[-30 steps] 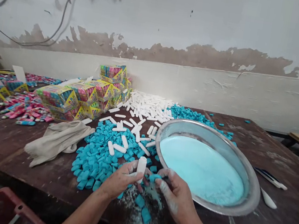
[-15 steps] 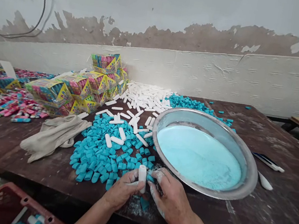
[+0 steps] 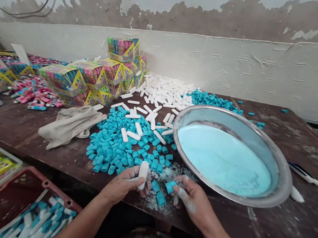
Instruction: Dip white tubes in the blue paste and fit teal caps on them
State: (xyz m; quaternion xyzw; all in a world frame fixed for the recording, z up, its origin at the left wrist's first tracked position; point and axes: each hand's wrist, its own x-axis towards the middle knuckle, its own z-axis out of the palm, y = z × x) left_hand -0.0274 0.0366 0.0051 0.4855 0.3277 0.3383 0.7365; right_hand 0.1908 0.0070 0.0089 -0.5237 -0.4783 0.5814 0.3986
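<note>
Two hands work at the near table edge (image 3: 49, 166), bare wood only w/ spilled powder between them. Metal basin (image 3: 283, 171) holds pale blue powder. Left hand (image 3: 122, 185) clamps an upright white tube (image 3: 143, 174); right hand (image 3: 193, 199) pinches a blue cap (image 3: 170, 186), slightly apart.

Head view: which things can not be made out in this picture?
- Red crate: cut off by the bottom edge of the head view, so its full contents stay unseen.
- Print on the yellow boxes: too small to read.
- White tube: its lower end is hidden inside the left hand.
- Right hand: its palm is turned away; only a blue cap shows at the fingertips.
</note>
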